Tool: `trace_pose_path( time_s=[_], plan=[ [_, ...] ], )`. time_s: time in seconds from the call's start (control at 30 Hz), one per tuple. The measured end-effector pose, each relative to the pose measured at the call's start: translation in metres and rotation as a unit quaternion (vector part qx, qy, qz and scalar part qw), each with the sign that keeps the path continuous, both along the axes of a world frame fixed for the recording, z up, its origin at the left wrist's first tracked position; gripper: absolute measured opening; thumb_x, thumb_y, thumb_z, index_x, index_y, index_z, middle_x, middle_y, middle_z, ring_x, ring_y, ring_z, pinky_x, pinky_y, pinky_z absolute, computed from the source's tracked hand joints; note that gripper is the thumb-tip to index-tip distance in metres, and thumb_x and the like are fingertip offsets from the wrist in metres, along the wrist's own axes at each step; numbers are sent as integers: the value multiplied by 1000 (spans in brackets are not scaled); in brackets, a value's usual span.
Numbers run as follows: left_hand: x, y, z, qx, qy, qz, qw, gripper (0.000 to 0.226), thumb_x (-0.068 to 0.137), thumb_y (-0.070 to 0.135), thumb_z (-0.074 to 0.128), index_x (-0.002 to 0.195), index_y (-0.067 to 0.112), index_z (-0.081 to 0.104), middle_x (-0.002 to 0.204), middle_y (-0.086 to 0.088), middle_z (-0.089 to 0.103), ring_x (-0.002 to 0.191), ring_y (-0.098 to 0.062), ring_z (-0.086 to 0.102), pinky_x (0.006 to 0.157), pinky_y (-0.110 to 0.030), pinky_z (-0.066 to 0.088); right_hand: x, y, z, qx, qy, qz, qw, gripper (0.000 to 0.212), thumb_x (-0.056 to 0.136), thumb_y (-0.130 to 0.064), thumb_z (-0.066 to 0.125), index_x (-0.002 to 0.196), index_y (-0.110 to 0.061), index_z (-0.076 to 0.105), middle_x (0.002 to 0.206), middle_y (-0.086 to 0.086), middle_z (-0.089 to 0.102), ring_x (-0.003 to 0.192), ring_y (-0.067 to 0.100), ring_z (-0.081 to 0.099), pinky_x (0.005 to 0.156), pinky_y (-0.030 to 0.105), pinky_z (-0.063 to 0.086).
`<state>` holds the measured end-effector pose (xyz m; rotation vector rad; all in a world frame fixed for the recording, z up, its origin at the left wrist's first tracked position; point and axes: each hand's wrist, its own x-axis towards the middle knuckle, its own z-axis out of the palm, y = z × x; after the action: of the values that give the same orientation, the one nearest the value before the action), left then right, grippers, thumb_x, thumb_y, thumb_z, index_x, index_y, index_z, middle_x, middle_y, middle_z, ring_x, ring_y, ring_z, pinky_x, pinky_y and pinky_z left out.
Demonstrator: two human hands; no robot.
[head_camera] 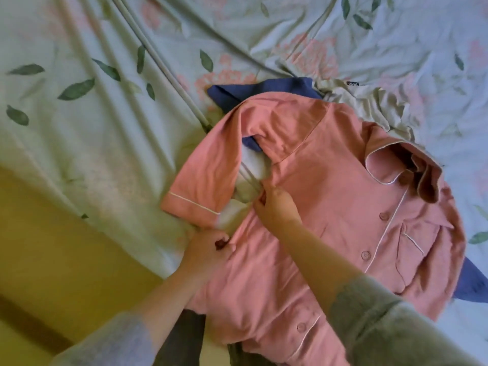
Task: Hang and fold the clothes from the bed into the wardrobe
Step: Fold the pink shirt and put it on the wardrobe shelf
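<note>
Head view: shirt lies face-up on the bed; left hand and right hand both pinch its side edge. Folding may drag the blue garment beneath along

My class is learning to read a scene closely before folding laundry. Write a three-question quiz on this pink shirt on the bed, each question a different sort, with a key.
1. True or false: the pink shirt lies with its buttoned front facing up.
2. What shows from under the shirt at its shoulder? A) a blue garment B) a wooden hanger C) a shoe
3. Which hand grips the shirt's side nearer the collar: the left hand or the right hand?
Key: 1 true; 2 A; 3 the right hand.
</note>
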<state>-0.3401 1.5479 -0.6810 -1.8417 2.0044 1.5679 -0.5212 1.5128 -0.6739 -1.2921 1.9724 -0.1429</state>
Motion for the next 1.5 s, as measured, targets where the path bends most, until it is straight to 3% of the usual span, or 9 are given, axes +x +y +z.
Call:
trace_pose_path(
  time_s=[0.23,0.43,0.57,0.7,0.8,0.9,1.2,1.33,1.5],
  plan=[
    [40,48,7,55,3,35,998,37,89,30,64,62,16,42,56,4,37,52,-12,40,51,-24,25,9,3,-3,38,25,28,999,38,92,-11,54,126,4,50,116,23,64,109,39,58,86,39,46],
    [88,77,11,83,-4,76,994,18,94,30,59,78,22,56,68,5,55,61,-10,52,53,-16,33,19,15,3,-106,23,-96,989,13,81,-5,66,93,-3,69,87,13,72,85,32,64,63,27,35],
    [108,88,8,93,-39,48,994,8,96,26,56,89,22,59,84,3,62,73,-9,60,59,-17,42,40,28,1,-73,-12,-67,995,25,85,-4,61,109,-3,67,100,13,73,96,30,65,80,29,45],
    [114,90,7,70,-100,6,992,14,94,20,56,80,21,53,77,2,56,64,-11,53,53,-20,38,53,46,13,-72,-75,-99,990,38,88,-3,58,126,-5,58,115,10,69,103,24,65,93,34,50],
    [114,86,18,6,-109,20,994,13,87,22,64,81,22,53,80,2,55,70,-15,56,60,-30,49,53,67,29,-95,-96,-131,982,38,88,-3,57,125,-8,59,117,5,68,105,17,63,94,31,51],
    [114,80,33,7,-69,27,997,16,85,22,69,78,26,54,74,5,58,68,-11,56,58,-24,45,45,100,47,-89,-89,-168,978,33,90,-5,57,122,-12,61,112,-1,67,98,11,60,81,12,46],
    [47,109,62,46,7,-95,994,20,85,14,65,70,26,58,66,10,58,61,0,52,60,-18,41,-4,244,70,-70,-50,-355,931,19,94,-12,59,110,-15,66,92,-7,68,83,3,62,64,4,43],
    [-2,139,63,30,15,-149,988,17,85,13,63,72,23,59,68,7,58,61,0,51,56,-9,39,-34,303,63,-12,-29,-399,917,22,92,-15,60,112,-18,68,95,-8,67,90,10,62,73,19,42],
    [-50,187,50,40,27,-145,988,18,84,13,64,71,24,60,65,10,59,61,1,52,59,-13,39,-68,349,44,48,-40,-397,916,35,91,-15,58,126,-15,62,114,5,68,101,19,62,76,19,44]
  ],
)
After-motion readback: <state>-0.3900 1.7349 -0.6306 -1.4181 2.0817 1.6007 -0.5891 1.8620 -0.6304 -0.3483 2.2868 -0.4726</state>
